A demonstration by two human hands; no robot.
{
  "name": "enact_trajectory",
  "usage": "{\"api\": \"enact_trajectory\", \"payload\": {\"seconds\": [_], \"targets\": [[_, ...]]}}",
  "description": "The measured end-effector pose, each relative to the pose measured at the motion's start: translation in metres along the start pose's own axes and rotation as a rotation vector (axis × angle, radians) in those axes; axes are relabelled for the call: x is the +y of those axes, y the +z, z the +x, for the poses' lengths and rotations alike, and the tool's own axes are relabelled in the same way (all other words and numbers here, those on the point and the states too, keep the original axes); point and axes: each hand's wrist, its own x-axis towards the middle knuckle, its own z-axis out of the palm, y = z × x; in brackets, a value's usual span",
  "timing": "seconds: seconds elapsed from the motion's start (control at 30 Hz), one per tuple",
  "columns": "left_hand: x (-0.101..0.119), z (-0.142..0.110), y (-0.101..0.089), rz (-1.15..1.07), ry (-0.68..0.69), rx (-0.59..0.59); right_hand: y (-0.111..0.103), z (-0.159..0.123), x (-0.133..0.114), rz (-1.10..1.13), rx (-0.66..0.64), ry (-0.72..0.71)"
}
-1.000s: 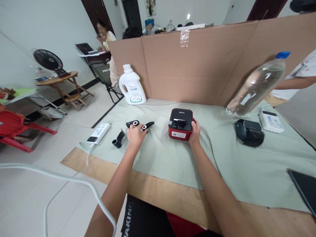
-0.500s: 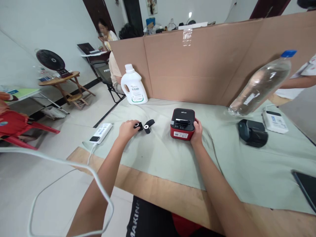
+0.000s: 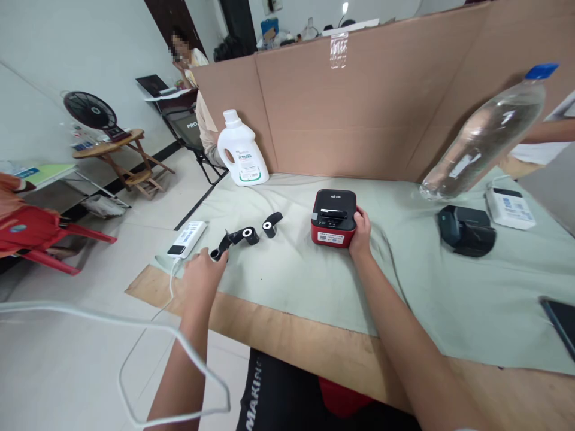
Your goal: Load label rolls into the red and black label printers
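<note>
My left hand (image 3: 203,274) pinches one end of a black printer ribbon (image 3: 233,239) near the table's left front. From my fingers the ribbon stretches right to a roll with a white core, which lies on the cloth. Just right of it, apart, lies a second small black roll (image 3: 269,227) with a loose tail. My right hand (image 3: 360,232) is wrapped round the right side of a black and red label printer (image 3: 333,218), which stands upright on the cloth. Some of its fingers are hidden behind the printer.
A white power bank (image 3: 187,238) with a cable lies left. At the back are a white detergent bottle (image 3: 244,149) and a cardboard screen (image 3: 336,120). A large water bottle (image 3: 487,137) leans at the right, near a black device (image 3: 467,230), another white device (image 3: 511,208) and a phone (image 3: 559,320).
My left hand has moved left and towards me, drawing the ribbon's end away from its roll so a strip now shows between. My right hand stays on the label printer.
</note>
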Motion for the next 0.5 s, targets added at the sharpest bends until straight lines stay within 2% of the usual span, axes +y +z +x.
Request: {"api": "enact_trajectory", "payload": {"seconds": [0.07, 0.13, 0.17, 0.23, 0.3, 0.33, 0.37, 0.43, 0.5], "targets": [[-0.01, -0.005, 0.005, -0.028, -0.036, -0.115, 0.0, 0.0, -0.002, -0.008, 0.007, 0.002], [-0.014, -0.008, 0.006, -0.064, -0.025, -0.139, 0.001, -0.001, -0.004, -0.011, 0.015, 0.009], [-0.012, -0.009, 0.005, -0.075, -0.015, -0.105, 0.002, -0.001, -0.006, -0.011, 0.019, 0.012], [0.004, -0.014, -0.001, -0.135, 0.005, 0.052, 0.005, -0.003, -0.007, -0.022, 0.03, 0.011], [0.041, -0.022, -0.006, -0.291, 0.049, 0.267, 0.006, -0.006, -0.009, -0.044, 0.065, 0.008], [0.066, -0.027, -0.005, -0.41, 0.125, 0.283, 0.006, -0.009, -0.011, -0.046, 0.085, 0.01], [0.095, -0.033, -0.002, -0.529, 0.233, 0.226, 0.004, -0.011, -0.012, -0.038, 0.095, 0.014], [0.155, -0.043, 0.01, -0.765, 0.459, -0.035, -0.003, -0.017, -0.017, 0.005, 0.039, 0.029], [0.207, -0.051, 0.028, -0.947, 0.509, -0.326, -0.015, -0.022, -0.024, 0.023, -0.138, 0.057]]}}
